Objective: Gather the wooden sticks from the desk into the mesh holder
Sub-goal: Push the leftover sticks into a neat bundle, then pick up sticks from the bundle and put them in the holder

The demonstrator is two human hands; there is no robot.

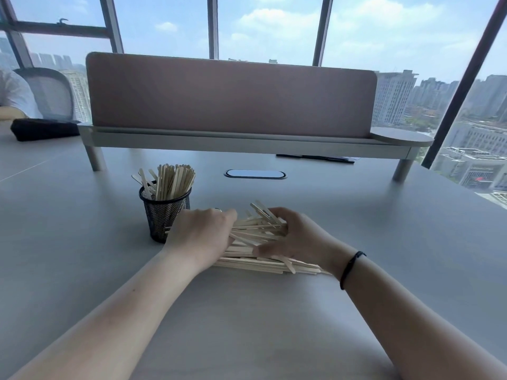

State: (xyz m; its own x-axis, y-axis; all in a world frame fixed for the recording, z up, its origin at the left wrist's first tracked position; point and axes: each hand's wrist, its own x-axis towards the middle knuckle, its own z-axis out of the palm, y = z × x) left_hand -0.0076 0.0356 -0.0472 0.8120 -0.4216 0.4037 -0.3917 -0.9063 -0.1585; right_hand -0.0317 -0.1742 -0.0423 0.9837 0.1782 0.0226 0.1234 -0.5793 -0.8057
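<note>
A loose pile of thin, pale wooden sticks (255,237) lies flat on the grey desk top (356,229), a little toward the near edge from the middle. Most of them point left to right; some at the top of the pile are crossed and stick up at an angle. The lowest sticks make a more even layer that reaches toward the near edge, under the right wrist.

The left hand (201,237) rests on the left end of the pile, palm down, with the fingers bent together over the stick ends. The right hand (290,237) is on the right end, its fingers curled around several sticks and the thumb pressed against them from the near side. Both hands press on the pile from the two sides. How many sticks each hand really grips, one cannot tell. On the right wrist there is a thin black band (349,268).

Just beside the left hand, on its far left side, stands a small black round mesh holder (162,212). It is upright and holds many wooden sticks (172,181), which stand leaning and rise above its rim. The left hand hides part of its lower right side.

Farther back, an oval cable opening (255,174) is set in the desk. Behind it a pink divider panel (230,97) stands on a pale shelf with legs (247,142). Near the far left edge lies a black bag (44,128), and behind it a grey chair (52,91).
</note>
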